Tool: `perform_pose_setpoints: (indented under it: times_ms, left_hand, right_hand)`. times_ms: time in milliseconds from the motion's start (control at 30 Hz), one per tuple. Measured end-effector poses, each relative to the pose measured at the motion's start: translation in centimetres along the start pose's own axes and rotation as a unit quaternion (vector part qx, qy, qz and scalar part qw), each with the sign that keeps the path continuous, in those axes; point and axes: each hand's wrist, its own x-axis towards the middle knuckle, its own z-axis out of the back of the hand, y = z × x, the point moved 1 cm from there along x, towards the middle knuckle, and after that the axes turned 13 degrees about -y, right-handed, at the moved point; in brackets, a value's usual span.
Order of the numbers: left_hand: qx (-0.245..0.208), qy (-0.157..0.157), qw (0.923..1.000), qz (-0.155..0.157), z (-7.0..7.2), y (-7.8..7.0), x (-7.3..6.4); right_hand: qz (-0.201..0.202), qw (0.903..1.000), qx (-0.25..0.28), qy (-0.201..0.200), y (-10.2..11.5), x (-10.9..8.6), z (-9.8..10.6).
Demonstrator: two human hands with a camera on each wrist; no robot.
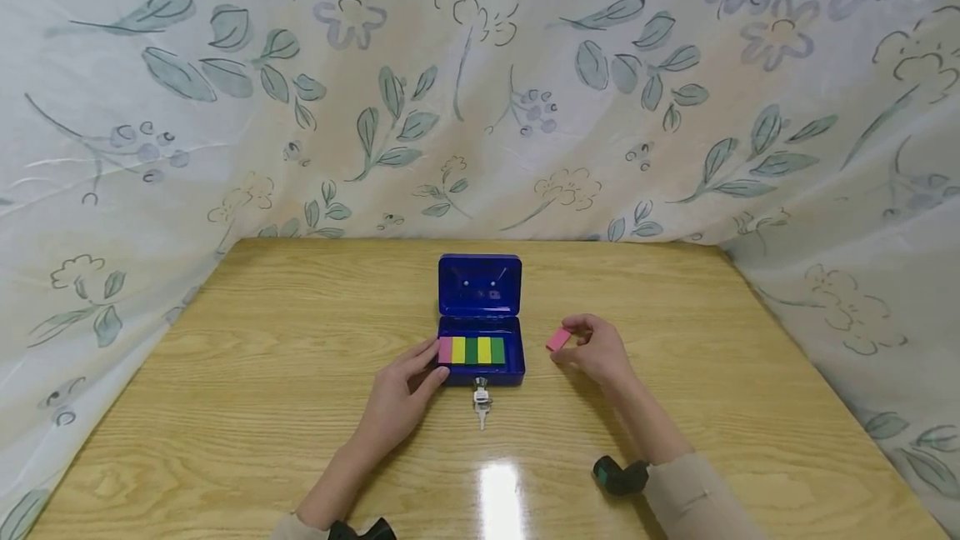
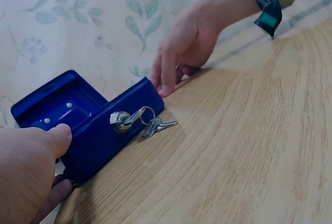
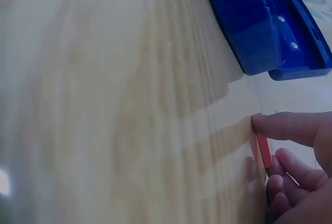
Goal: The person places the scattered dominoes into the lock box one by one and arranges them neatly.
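Note:
A blue cash box (image 1: 513,375) stands on the wooden table with its lid (image 1: 480,286) raised. Inside, a row of coloured blocks (image 1: 471,350) in pink, yellow and green lies side by side. My left hand (image 1: 397,394) holds the box by its left side, thumb at the front corner, as the left wrist view also shows. To the right of the box, my right hand (image 1: 602,352) pinches a flat pink block (image 1: 558,339) at the tabletop. In the right wrist view the block (image 3: 264,149) appears edge-on between thumb and fingers.
Keys (image 1: 482,407) on a ring hang from the lock at the box's front and reach the table (image 1: 300,340). Behind the table hangs a floral cloth (image 1: 480,148). Dark straps (image 1: 621,476) sit at both wrists.

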Motion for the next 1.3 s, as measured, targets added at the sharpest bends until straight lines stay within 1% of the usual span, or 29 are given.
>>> perform_pose_setpoints:
  times_ms: [167, 267, 367, 433, 567, 733, 933, 1067, 1300]
  left_hand:
    - [0.001, 0.001, 1.0000, -0.004, -0.1, -0.1, 0.0]
    - [0.000, 0.002, 1.0000, -0.006, -0.1, -0.1, 0.0]
    - [0.000, -0.001, 0.9999, -0.012, -0.2, 0.0, 0.0]
    - [-0.003, -0.004, 0.9999, -0.015, -0.2, 0.0, 0.0]
    - [-0.008, -0.008, 0.9998, -0.015, -0.2, 0.0, 0.0]
    - [-0.005, -0.007, 0.9999, -0.014, -0.2, 0.2, 0.1]
    - [-0.005, -0.005, 0.9998, -0.016, -0.3, 0.3, 0.1]
    - [-0.011, -0.003, 0.9998, -0.015, -0.2, 0.2, 0.0]
    - [-0.009, -0.003, 0.9998, -0.019, -0.1, 0.2, -0.1]
  right_hand:
    - [0.014, 0.9995, -0.028, 0.011, 0.2, 0.1, 0.4]
    - [0.006, 0.9991, -0.037, 0.021, 0.6, 0.1, 0.8]
    - [-0.009, 0.9990, -0.027, 0.034, 1.0, 0.1, 1.1]
    - [-0.012, 0.9988, -0.023, 0.040, 1.3, 0.2, 1.2]
    - [-0.010, 0.9984, -0.013, 0.054, 1.6, 0.5, 1.4]
    - [-0.013, 0.9968, 0.000, 0.079, 1.4, 0.9, 1.7]
    - [-0.004, 0.9952, 0.012, 0.097, 1.3, 1.1, 2.2]
    - [-0.007, 0.9934, 0.030, 0.111, 1.4, 1.6, 2.5]
    - [0.007, 0.9934, 0.027, 0.111, 2.0, 1.7, 2.7]
